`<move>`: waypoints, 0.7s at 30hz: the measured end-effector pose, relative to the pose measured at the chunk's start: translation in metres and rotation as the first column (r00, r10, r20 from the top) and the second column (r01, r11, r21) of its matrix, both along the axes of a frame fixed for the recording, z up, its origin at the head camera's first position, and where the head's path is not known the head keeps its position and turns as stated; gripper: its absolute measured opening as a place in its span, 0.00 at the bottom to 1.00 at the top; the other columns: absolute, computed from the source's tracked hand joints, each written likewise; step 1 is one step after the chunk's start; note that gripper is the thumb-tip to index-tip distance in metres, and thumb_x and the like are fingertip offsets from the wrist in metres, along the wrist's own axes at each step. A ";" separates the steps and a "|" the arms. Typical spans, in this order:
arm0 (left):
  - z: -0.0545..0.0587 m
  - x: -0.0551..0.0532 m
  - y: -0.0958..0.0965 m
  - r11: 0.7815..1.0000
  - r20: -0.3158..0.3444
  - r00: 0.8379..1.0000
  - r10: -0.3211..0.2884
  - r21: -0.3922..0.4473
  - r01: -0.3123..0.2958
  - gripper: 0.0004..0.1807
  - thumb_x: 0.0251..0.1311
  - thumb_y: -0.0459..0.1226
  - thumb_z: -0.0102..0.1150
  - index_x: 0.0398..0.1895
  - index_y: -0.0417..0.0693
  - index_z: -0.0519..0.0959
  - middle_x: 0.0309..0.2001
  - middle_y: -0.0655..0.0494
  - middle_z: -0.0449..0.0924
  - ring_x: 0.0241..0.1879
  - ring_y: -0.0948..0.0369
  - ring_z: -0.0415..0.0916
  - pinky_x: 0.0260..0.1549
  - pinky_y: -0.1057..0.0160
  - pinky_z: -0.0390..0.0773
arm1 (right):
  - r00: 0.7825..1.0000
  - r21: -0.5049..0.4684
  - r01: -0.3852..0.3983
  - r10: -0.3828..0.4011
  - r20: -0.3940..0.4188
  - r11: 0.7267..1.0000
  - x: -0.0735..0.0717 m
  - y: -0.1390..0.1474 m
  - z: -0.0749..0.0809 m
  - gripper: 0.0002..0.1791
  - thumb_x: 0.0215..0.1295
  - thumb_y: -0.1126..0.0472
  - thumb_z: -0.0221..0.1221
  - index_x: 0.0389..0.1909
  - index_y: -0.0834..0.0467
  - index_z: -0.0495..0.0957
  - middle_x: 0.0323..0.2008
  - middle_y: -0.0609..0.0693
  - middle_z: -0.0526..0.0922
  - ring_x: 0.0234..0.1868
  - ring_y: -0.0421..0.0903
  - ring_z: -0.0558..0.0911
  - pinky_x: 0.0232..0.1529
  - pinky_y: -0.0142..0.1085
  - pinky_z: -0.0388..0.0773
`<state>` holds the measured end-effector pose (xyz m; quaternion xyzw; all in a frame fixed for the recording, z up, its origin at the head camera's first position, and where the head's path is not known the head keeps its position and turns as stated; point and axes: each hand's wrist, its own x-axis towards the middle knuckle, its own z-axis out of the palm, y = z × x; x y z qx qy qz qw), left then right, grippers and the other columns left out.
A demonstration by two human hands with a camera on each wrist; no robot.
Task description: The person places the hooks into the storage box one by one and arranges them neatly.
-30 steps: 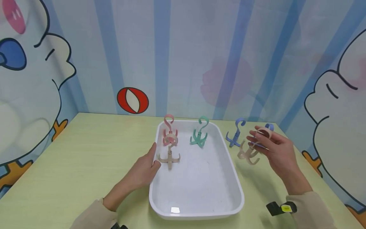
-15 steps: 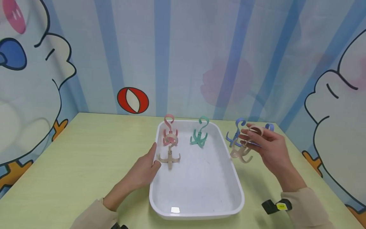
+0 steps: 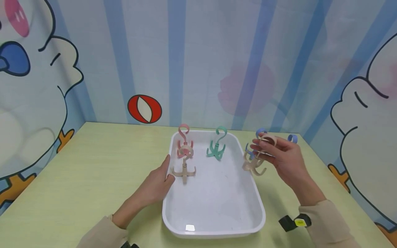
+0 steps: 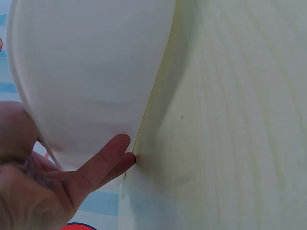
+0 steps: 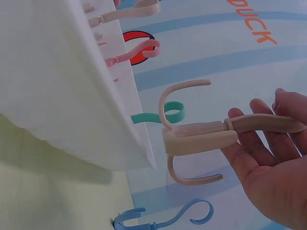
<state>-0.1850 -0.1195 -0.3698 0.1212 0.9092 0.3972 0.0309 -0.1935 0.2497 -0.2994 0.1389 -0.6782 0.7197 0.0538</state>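
Observation:
My left hand (image 3: 153, 186) grips the left rim of a white plastic tray (image 3: 217, 206), thumb over the edge and fingers along its outer wall (image 4: 96, 86). Raised beside the tray's right rim, my right hand (image 3: 288, 163) pinches a beige multi-prong hook (image 5: 199, 143) by its curved top, its prongs pointing down and to the left. In the tray stand a pink hook (image 3: 184, 137) and a green hook (image 3: 215, 150) at the back. Another beige hook (image 3: 184, 169) stands in front of the pink one, close to my left thumb.
Behind my right fingers a blue hook (image 3: 261, 131) stands on the table, partly hidden. A second blue hook (image 3: 292, 138) shows only its top past my hand. The light yellow table (image 3: 77, 179) ends at a striped cartoon backdrop (image 3: 201, 62).
My right hand has moved left with the beige hook, from over the table to the tray's right rim. My left hand and the tray have stayed put.

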 end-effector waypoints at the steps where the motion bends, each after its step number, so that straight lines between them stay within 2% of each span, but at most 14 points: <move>1: 0.000 0.000 0.000 1.000 0.001 1.000 0.000 0.002 0.000 0.40 0.75 0.34 0.44 0.85 0.33 0.43 0.80 0.32 0.58 0.42 0.51 0.81 0.24 0.64 0.78 | 1.000 0.004 -0.003 0.003 0.001 1.000 0.000 -0.001 0.001 0.13 0.76 0.65 0.61 0.55 0.54 0.88 0.47 0.46 0.93 0.50 0.43 0.91 0.52 0.36 0.87; 12: 0.001 0.001 0.000 1.000 -0.009 1.000 -0.009 -0.005 0.009 0.40 0.75 0.34 0.44 0.85 0.33 0.42 0.80 0.32 0.58 0.45 0.50 0.80 0.27 0.64 0.78 | 0.999 -0.005 -0.039 0.040 0.037 0.999 -0.003 -0.013 0.000 0.12 0.75 0.66 0.61 0.53 0.52 0.88 0.45 0.46 0.93 0.49 0.42 0.91 0.52 0.36 0.87; 21: 0.000 0.000 -0.001 1.000 -0.002 1.000 -0.011 0.008 0.011 0.41 0.75 0.34 0.44 0.85 0.34 0.42 0.80 0.32 0.59 0.41 0.52 0.81 0.24 0.64 0.78 | 0.996 0.014 -0.053 0.052 0.070 0.999 -0.006 -0.023 -0.005 0.11 0.75 0.65 0.62 0.52 0.51 0.88 0.46 0.45 0.93 0.50 0.43 0.91 0.54 0.37 0.86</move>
